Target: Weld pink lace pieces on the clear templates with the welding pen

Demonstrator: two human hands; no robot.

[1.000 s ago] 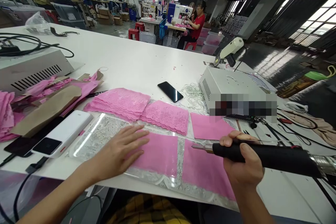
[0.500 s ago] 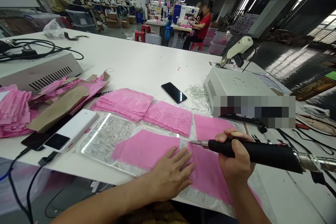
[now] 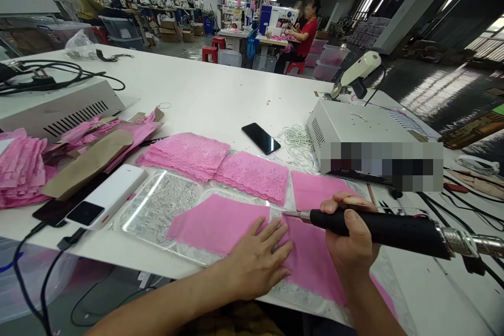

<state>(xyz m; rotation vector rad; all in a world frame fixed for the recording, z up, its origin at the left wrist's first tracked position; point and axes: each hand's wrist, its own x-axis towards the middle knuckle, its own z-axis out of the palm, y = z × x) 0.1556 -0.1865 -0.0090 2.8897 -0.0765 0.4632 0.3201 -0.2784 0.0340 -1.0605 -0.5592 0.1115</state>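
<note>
My left hand [image 3: 258,260] lies flat with fingers spread on a pink lace piece [image 3: 214,223], where it meets a second pink piece [image 3: 311,268]. Both pieces rest on a clear scratched plate [image 3: 157,207] at the table's near edge. My right hand [image 3: 348,236] is wrapped round a black hand-held cutting tool [image 3: 378,227]. The tool's metal tip [image 3: 291,214] points left, just above my left fingertips at the seam between the two pieces.
Stacks of pink lace [image 3: 185,155] lie behind the plate and more at the far left [image 3: 19,168]. A white power bank [image 3: 106,194], a black phone [image 3: 260,138], two grey control boxes [image 3: 354,136] and cables [image 3: 452,205] surround them. People sit at sewing machines [image 3: 305,31] beyond.
One second ago my left hand lay on the left pink piece; it has slid right to the seam. The tool's tip has moved slightly left toward my fingers.
</note>
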